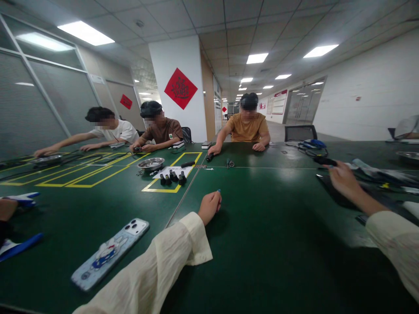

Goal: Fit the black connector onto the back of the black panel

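Note:
My left hand (210, 207) rests over the green table (262, 222), fingers closed in a pinch. A tiny bluish tip shows at the fingers, too small to name. Out to the right, my right hand (343, 179) is wrapped round a black, elongated, handle-like thing (325, 161); its kind is not clear. Beneath that hand lies a dark flat mat or pouch (337, 192). A phone in a light blue cartoon case (111, 255) lies left of my left forearm.
Several black knob-like parts (172, 178) stand by a white sheet (163, 172) and a metal bowl (150, 164). Cables (309, 146) and plastic bags (376, 170) lie at right. Three people sit opposite; a blue-and-white glove (24, 199) shows at left.

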`<state>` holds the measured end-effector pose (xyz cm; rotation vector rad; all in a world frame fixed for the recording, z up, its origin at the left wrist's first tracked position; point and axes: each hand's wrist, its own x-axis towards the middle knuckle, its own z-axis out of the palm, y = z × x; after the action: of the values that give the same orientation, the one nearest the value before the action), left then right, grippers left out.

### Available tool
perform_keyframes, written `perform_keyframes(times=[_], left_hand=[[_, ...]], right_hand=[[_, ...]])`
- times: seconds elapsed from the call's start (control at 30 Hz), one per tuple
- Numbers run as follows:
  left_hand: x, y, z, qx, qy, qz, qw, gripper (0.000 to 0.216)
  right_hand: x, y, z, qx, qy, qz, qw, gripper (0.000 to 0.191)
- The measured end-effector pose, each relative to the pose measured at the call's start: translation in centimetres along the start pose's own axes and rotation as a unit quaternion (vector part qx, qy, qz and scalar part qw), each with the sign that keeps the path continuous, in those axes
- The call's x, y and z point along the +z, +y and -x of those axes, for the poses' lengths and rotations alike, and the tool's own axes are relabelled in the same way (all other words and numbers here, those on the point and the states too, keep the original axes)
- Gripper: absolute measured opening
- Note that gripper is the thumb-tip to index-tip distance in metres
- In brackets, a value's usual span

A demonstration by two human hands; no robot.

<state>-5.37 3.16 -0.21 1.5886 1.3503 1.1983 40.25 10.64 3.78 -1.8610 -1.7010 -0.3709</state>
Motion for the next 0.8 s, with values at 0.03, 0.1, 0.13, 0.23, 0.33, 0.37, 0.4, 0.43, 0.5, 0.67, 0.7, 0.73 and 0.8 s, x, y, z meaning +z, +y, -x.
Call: perform_keyframes(times=[0.03, 0.1, 0.13, 0.23, 0.33, 0.37, 0.4, 0.43, 0.5, 0.67, 0.7, 0.73, 0.8], left_hand=[[0.0, 0.0, -0.1, 0.000, 0.007, 0.004, 1.000, 0.038], [-0.1, -0.1, -0.2, 0.004, 0.032, 0.014, 0.999, 0.034], [-0.2, -0.1, -0.3, 0.005, 0.049, 0.019, 0.999, 0.032], [-0.5, -0.2, -0.6, -0.004, 0.093, 0.033, 0.995, 0.031], [-0.6, -0.1, -0.6, -0.032, 0.099, 0.040, 0.994, 0.039], [-0.5, 0.0, -0.6, -0.038, 0.097, 0.040, 0.994, 0.042], [-0.5, 0.1, -0.6, -0.042, 0.096, 0.041, 0.994, 0.044], [-0.5, 0.2, -0.5, -0.042, 0.096, 0.041, 0.994, 0.045], [-0.5, 0.2, -0.5, -0.039, 0.101, 0.044, 0.993, 0.045], [-0.4, 0.1, -0.6, -0.029, 0.103, 0.056, 0.993, 0.042], [-0.4, 0.1, -0.6, -0.030, 0.099, 0.055, 0.993, 0.042], [-0.4, 0.0, -0.6, -0.031, 0.096, 0.053, 0.994, 0.041], [-0.4, 0.0, -0.5, -0.032, 0.092, 0.050, 0.994, 0.041]], right_hand=[[-0.2, -2.0, 0.8, -0.023, -0.021, -0.069, 0.997, 0.051], [-0.4, -6.4, 3.1, -0.065, -0.073, -0.195, 0.976, 0.049], [-0.5, -8.5, 4.6, -0.092, -0.107, -0.244, 0.960, 0.049], [-0.9, -13.9, 9.5, -0.140, -0.231, -0.364, 0.892, 0.053], [-1.8, -17.1, 13.2, -0.227, -0.324, -0.399, 0.827, 0.051], [-2.2, -17.8, 14.0, -0.265, -0.342, -0.380, 0.817, 0.050], [-2.7, -18.4, 14.6, -0.306, -0.358, -0.353, 0.809, 0.048], [-3.2, -18.9, 15.1, -0.343, -0.369, -0.325, 0.800, 0.046], [-4.1, -19.7, 15.9, -0.402, -0.387, -0.279, 0.781, 0.045], [-5.1, -20.1, 16.2, -0.417, -0.386, -0.278, 0.775, 0.039], [-4.9, -19.6, 15.7, -0.403, -0.365, -0.280, 0.792, 0.038], [-4.5, -18.9, 14.9, -0.385, -0.331, -0.275, 0.816, 0.036], [-3.2, -16.6, 12.5, -0.342, -0.239, -0.231, 0.879, 0.031]])
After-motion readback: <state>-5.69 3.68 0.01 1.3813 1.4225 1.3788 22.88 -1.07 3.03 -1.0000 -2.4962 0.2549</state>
